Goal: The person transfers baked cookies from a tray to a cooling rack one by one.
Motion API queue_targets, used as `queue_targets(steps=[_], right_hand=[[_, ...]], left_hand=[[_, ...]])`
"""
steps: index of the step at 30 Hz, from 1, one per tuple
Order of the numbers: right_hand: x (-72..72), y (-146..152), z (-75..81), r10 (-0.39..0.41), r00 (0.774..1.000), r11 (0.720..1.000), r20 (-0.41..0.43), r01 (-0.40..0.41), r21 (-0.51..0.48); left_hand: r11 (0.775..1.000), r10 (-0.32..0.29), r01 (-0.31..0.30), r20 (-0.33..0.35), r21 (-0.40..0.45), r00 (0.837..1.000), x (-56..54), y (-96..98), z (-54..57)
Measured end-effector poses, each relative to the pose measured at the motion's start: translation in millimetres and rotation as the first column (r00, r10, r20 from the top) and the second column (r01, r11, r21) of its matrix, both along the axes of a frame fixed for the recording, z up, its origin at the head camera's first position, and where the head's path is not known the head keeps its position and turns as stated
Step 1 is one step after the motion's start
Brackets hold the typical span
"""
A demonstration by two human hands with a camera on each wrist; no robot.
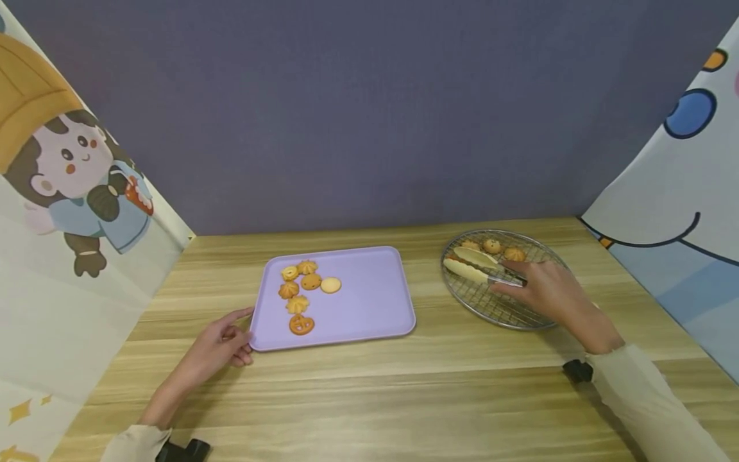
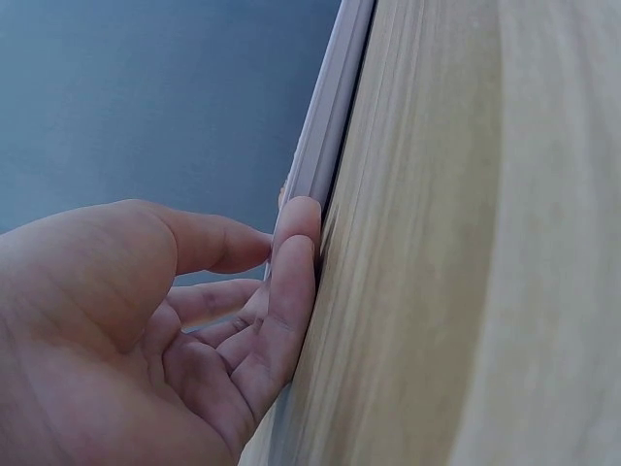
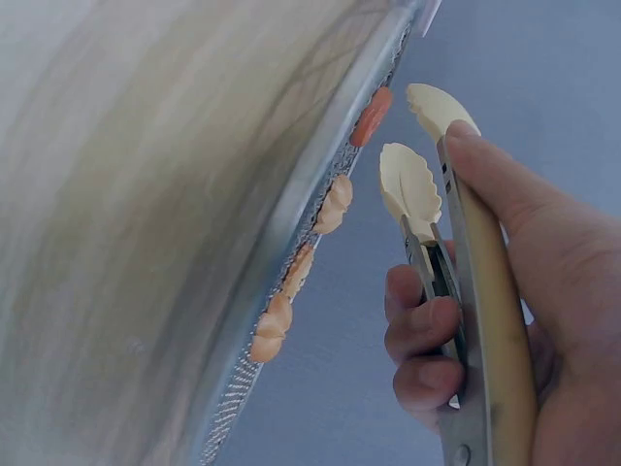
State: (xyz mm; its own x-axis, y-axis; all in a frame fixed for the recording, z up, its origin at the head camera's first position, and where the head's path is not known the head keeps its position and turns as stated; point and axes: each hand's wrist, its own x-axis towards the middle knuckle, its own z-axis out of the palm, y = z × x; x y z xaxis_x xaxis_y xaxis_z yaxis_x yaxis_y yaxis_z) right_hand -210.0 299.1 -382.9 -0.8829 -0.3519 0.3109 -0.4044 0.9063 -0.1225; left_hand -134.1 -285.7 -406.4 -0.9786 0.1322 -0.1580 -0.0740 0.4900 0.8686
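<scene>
My left hand (image 1: 210, 346) pinches the near left corner of a lilac tray (image 1: 369, 295), the thumb on its rim and the fingers against its outer side. Several cookies lie on the tray's left half, among them a pretzel cookie (image 1: 301, 325) and a plain round one (image 1: 331, 285). My right hand (image 1: 548, 289) grips metal tongs (image 3: 475, 330) with cream scalloped tips. The tips stand apart, above a round wire rack (image 1: 482, 305). A reddish-brown cookie (image 3: 372, 116) lies on the rack near them, not visibly touched. Other cookies (image 1: 514, 255) rest toward the rack's far side.
The wood-grain table (image 1: 369, 398) stretches between tray and rack and toward me. A dark grey panel (image 1: 369, 115) stands behind. Cartoon-printed walls close off the left (image 1: 34, 276) and right (image 1: 641, 199) sides.
</scene>
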Motion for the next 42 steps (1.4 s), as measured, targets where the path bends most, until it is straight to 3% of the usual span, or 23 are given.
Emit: queue_targets(steps=[17, 28, 35, 42], right_hand=[[11.1, -22.9, 12.0, -0.012, 0.991, 0.997, -0.134, 0.022, 0.070], [20.0, -45.3, 18.4, -0.004, 0.999, 1.000, -0.037, 0.004, 0.008], [28.9, -81.6, 14.8, 0.085, 0.994, 0.996, -0.067, -0.085, -0.003], [19.7, -137.7, 15.4, 0.209, 0.977, 0.978, -0.047, -0.210, -0.019]], left_hand=[[1.000, 0.005, -0.005, 0.008, -0.001, 1.000, 2.1, 0.3, -1.0], [1.000, 0.011, -0.011, 0.015, 0.000, 1.000, 1.9, 1.4, -0.3], [1.000, -0.005, 0.005, 0.016, 0.016, 1.000, 0.7, 1.0, -0.7], [1.000, -0.004, 0.004, 0.015, 0.018, 1.000, -0.1, 0.6, 0.3]])
